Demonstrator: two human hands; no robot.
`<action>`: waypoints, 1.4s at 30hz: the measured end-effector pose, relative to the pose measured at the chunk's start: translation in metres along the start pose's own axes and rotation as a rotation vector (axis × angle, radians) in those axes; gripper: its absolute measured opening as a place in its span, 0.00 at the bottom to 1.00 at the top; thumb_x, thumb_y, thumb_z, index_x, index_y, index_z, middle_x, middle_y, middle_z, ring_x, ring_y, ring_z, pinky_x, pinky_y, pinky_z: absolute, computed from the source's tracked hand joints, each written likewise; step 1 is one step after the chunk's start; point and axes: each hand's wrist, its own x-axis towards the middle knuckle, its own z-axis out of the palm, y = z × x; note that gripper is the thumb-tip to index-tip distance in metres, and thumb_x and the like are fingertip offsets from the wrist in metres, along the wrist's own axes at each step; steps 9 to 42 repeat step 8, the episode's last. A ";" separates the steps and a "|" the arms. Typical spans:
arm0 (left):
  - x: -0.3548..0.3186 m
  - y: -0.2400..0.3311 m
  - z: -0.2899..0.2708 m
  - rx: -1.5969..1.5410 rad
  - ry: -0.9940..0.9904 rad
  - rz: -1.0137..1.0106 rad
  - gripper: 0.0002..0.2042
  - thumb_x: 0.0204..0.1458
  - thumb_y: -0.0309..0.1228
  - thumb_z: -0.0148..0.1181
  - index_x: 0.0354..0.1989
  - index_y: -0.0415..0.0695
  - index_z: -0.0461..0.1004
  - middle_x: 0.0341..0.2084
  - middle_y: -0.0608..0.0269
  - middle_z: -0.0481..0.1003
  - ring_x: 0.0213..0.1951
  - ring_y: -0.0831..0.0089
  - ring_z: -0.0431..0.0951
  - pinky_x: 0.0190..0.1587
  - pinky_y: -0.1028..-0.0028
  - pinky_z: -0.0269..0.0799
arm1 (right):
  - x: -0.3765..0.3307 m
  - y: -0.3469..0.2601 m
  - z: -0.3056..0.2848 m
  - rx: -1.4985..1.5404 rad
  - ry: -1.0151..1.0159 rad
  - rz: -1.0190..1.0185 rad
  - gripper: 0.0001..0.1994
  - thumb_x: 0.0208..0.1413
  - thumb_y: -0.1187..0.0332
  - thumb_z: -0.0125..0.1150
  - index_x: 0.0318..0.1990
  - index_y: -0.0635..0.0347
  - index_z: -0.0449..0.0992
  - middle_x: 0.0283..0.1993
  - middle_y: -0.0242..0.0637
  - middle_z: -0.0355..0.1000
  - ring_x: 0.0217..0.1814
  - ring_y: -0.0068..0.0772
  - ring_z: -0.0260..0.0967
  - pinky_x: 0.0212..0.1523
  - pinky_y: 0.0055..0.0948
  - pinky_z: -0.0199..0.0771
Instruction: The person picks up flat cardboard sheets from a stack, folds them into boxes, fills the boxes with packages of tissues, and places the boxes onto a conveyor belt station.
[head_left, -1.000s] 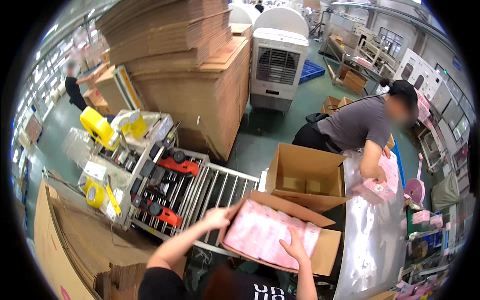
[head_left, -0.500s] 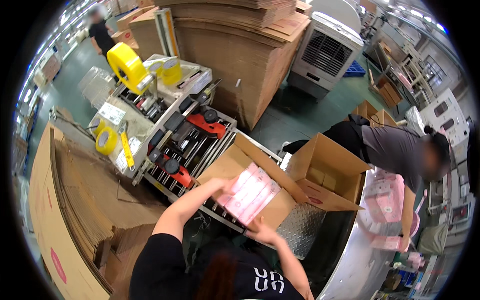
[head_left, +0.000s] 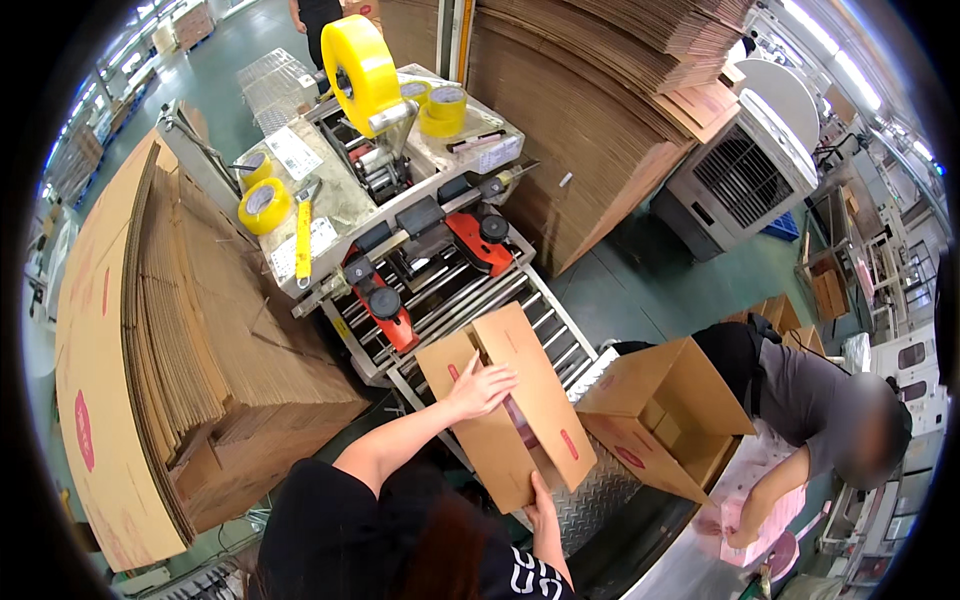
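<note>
A brown carton (head_left: 470, 405) sits at the near end of a roller conveyor, its two long flaps folded inward with a gap between them. Pinkish packs (head_left: 522, 420) show through that gap. Across the flaps lies my left hand (head_left: 482, 390), open, fingers stretched out flat. My right hand (head_left: 541, 503) grips the carton's near end corner, a digit up over the flap edge and the other fingers partly hidden. Just right of it stands a second carton (head_left: 640, 400), its top open and its inside bare.
Beyond the carton is a taping machine (head_left: 400, 215) with red side guides and a yellow tape roll (head_left: 360, 75). Flattened cartons (head_left: 220, 380) are stacked at left, more (head_left: 600, 130) behind. At right a co-worker (head_left: 810, 370) bends over pink packs (head_left: 745, 510) on a metal table.
The carton's long flaps have come down over the pink packs. My left hand has moved from the packs onto the flaps; my right hand stays at the near end. The view has shifted.
</note>
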 end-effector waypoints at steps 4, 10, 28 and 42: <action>0.005 -0.045 0.007 0.058 -0.221 0.078 0.24 0.63 0.41 0.48 0.68 0.58 0.62 0.66 0.72 0.64 0.69 0.74 0.59 0.71 0.45 0.41 | -0.007 -0.026 0.020 -0.015 -0.053 0.206 0.28 0.54 0.61 0.70 0.61 0.53 0.68 0.59 0.35 0.71 0.61 0.40 0.68 0.54 0.48 0.74; 0.039 -0.089 0.001 0.121 -0.287 0.051 0.24 0.63 0.45 0.47 0.67 0.57 0.62 0.67 0.72 0.62 0.70 0.76 0.56 0.72 0.49 0.41 | 0.029 -0.054 0.043 -0.150 -0.104 0.235 0.28 0.56 0.61 0.67 0.64 0.50 0.65 0.62 0.35 0.68 0.64 0.41 0.65 0.59 0.51 0.70; 0.039 -0.089 0.001 0.121 -0.287 0.051 0.24 0.63 0.45 0.47 0.67 0.57 0.62 0.67 0.72 0.62 0.70 0.76 0.56 0.72 0.49 0.41 | 0.029 -0.054 0.043 -0.150 -0.104 0.235 0.28 0.56 0.61 0.67 0.64 0.50 0.65 0.62 0.35 0.68 0.64 0.41 0.65 0.59 0.51 0.70; 0.039 -0.089 0.001 0.121 -0.287 0.051 0.24 0.63 0.45 0.47 0.67 0.57 0.62 0.67 0.72 0.62 0.70 0.76 0.56 0.72 0.49 0.41 | 0.029 -0.054 0.043 -0.150 -0.104 0.235 0.28 0.56 0.61 0.67 0.64 0.50 0.65 0.62 0.35 0.68 0.64 0.41 0.65 0.59 0.51 0.70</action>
